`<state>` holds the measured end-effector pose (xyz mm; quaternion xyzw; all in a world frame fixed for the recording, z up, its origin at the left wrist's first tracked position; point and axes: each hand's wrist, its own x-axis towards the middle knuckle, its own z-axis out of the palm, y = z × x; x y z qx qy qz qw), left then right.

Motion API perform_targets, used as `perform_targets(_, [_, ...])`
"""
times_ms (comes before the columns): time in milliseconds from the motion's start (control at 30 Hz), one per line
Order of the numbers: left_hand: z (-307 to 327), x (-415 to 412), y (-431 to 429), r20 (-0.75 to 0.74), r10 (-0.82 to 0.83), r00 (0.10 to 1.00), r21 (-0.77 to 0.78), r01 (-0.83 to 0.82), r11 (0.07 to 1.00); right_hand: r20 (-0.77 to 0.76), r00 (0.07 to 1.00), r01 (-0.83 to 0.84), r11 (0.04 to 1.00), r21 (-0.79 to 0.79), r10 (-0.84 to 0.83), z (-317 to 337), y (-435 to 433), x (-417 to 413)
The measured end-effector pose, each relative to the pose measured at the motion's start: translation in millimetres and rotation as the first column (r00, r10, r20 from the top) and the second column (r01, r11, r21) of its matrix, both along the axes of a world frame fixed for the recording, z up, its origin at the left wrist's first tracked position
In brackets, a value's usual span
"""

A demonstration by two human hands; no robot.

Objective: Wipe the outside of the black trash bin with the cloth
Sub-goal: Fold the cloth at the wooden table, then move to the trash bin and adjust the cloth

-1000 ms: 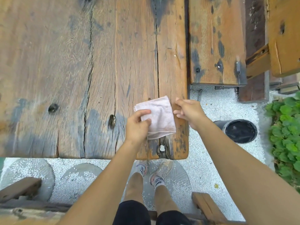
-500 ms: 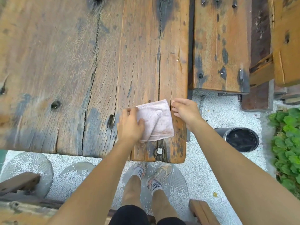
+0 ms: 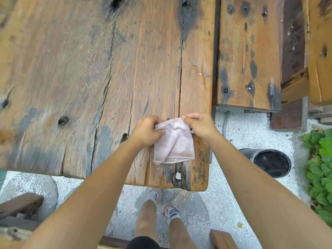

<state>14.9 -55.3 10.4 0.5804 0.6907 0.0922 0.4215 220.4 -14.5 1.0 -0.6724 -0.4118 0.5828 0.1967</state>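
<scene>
A pale pink folded cloth [image 3: 173, 143] lies at the near right corner of the weathered wooden table [image 3: 89, 72]. My left hand [image 3: 146, 131] pinches its upper left corner. My right hand [image 3: 200, 125] pinches its upper right corner. The cloth's lower part rests on the wood. The black trash bin [image 3: 269, 161] stands on the gravel ground to the right of the table, below table height, seen from above with its open mouth showing. Both hands are well left of the bin and above it.
A wooden bench [image 3: 248, 54] runs along the table's right side, with more timber [image 3: 319, 51] beyond it. Green plants [image 3: 321, 169] grow at the right edge beside the bin. White gravel [image 3: 248, 126] covers the ground. My feet [image 3: 168, 200] stand under the table's edge. Low benches [image 3: 19, 203] sit behind me.
My left hand has shifted from the cloth's lower left side up to its top left corner. My right hand has closed on the top right corner. The camera has tilted slightly.
</scene>
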Motion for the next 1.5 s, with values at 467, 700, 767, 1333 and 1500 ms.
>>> perform_targets(467, [157,57,69,0.063,-0.207,0.976,0.274,0.183,0.944,-0.024,0.999,-0.018,0.981,0.191,0.024,153,23,104])
perform_targets(700, [267,132,88,-0.105,-0.373,0.922,0.518,0.371,0.771,0.097,0.990,0.046,0.880,0.472,-0.103,271,6,182])
perform_targets(767, [292,154,90,-0.223,-0.413,0.883,0.573,0.461,0.677,0.193,0.967,0.029,0.823,0.567,-0.168,296,-4,201])
perform_targets(1333, [395,366,103,-0.685,-0.553,0.474,0.585,0.811,-0.030,0.742,0.478,-0.163,0.782,0.601,-0.470,410,-113,336])
perform_targets(1500, [398,430,76,-0.821,-0.460,0.339,0.480,0.846,-0.233,0.831,0.290,-0.115,0.844,0.523,-0.475,409,-157,366])
